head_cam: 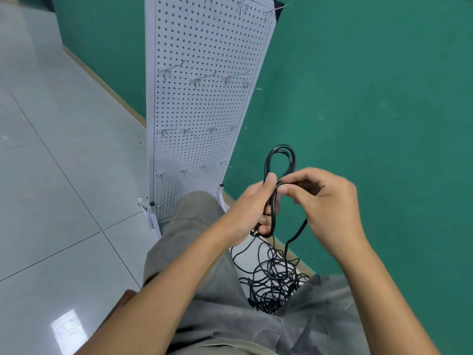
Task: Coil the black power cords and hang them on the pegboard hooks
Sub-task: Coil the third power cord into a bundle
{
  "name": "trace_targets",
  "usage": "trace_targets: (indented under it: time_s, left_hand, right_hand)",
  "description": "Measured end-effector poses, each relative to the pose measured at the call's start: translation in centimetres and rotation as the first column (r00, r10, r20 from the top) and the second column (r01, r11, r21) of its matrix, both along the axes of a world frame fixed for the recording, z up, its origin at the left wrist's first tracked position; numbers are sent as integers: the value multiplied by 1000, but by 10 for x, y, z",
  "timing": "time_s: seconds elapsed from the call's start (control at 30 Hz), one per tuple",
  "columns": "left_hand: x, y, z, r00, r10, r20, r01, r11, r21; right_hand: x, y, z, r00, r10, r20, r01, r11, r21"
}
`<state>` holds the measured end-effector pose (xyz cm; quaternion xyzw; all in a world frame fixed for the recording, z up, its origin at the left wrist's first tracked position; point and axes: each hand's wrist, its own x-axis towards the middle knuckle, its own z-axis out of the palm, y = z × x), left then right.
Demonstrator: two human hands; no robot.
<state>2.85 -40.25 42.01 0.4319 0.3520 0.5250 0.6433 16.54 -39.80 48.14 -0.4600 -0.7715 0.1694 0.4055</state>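
1. Far left is just glossy pale floor tile [64,155], with a tan skirting strip along the green wall [371,85].
2. The white pegboard [204,98] stands upright on its feet against that wall, with bare metal hooks [202,79] in rows.
3. Your left hand [252,208] is wrapped round the half-coiled black cord [281,160], thumb on top.
4. Your right hand [330,201] pinches the same cord beside it.
5. The remaining cords [273,278] lie tangled on the floor between your knees, by the wall's edge.
6. No readable writing anywhere.
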Motion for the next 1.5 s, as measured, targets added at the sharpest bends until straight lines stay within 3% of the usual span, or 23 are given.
trace_targets:
  time_s: [0.27,0.33,0.4,0.5,0.7,0.8,0.9,1.0,1.13,1.23,1.33,1.5]
  left_hand:
    - [-2,-4,3,997,-76,-32,80,985,153]
    - [-1,-4,3,996,-61,-61,71,982,178]
    - [-2,-5,4,997,-52,-62,62,981,181]
    - [-4,-6,8,996,-67,52,59,988,145]
    - [-13,-3,11,973,-67,220,46,994,101]
    - [-15,-1,10,967,-41,250,25,997,66]
    - [-16,2,7,989,10,148,-15,999,37]
    - [-14,4,2,1000,0,-16,1,999,44]
    - [0,0,-4,993,-38,-115,47,996,77]
    - [6,1,-9,967,21,-253,18,988,151]
    - [6,-1,-8,938,46,-345,22,981,191]
    - [3,-9,-1,974,-73,-216,116,974,195]
  right_hand:
    - [4,9,4,990,-141,-2,141,990,-1]
    - [6,12,0,997,-71,-31,69,995,-67]
    - [11,14,-5,984,92,-150,-116,980,-163]
    - [22,16,-15,937,165,-309,-253,929,-270]
    - [36,12,-56,959,52,-279,-169,895,-413]
    - [36,6,-70,927,-36,-373,-146,882,-448]
    - [35,0,-66,826,-125,-549,-164,879,-447]
    - [30,-4,-48,712,-90,-696,-282,871,-401]
    - [13,-7,-25,624,-105,-774,-325,866,-380]
    - [0,-7,-15,548,-179,-817,-327,853,-406]
    - [-8,-3,-8,553,-200,-809,-333,837,-434]
    - [-12,1,1,603,-221,-766,-300,827,-475]
